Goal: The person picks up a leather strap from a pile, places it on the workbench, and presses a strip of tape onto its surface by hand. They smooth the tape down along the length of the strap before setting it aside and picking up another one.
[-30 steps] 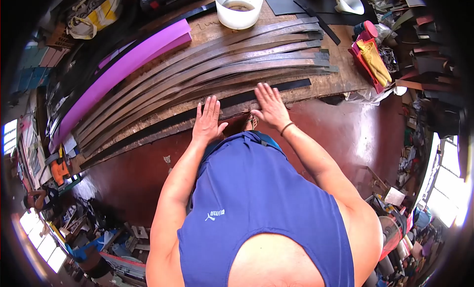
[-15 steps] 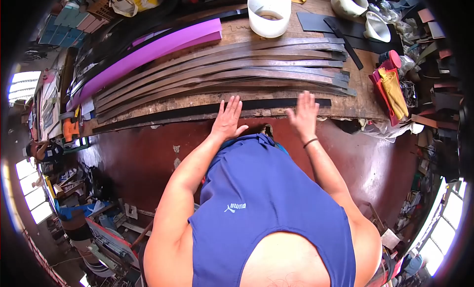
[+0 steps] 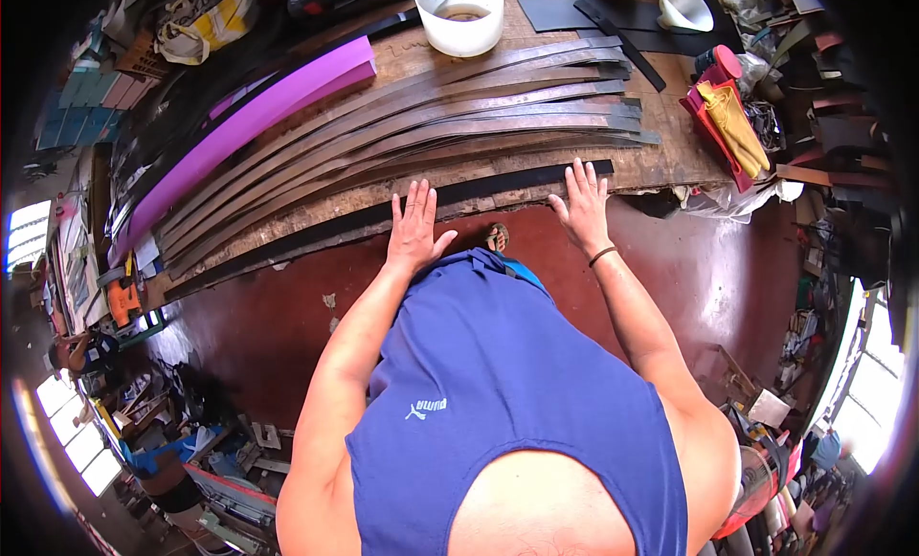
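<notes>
A long black strip [image 3: 493, 185] lies along the front edge of the wooden table [image 3: 670, 164]. My left hand [image 3: 414, 229] rests with spread fingers on the middle part of this strip. Near the strip's right end is my right hand [image 3: 581, 207], its fingers stretched out and touching the strip. Neither hand grasps anything. Just behind the strip, several long brown strips [image 3: 412, 118] lie side by side, fanned out at their right ends.
Behind the brown strips are a purple sheet [image 3: 258, 116] and a white tub [image 3: 461, 20] with some liquid. Dark sheets [image 3: 555, 14] and a white funnel-like container [image 3: 684, 8] sit at the back right. Yellow and red cloths [image 3: 732, 130] lie at the table's right end.
The view has shifted, so the table and its contents appear further left and higher. Both hands stay open at the black strip, with my right hand now closer to its right end.
</notes>
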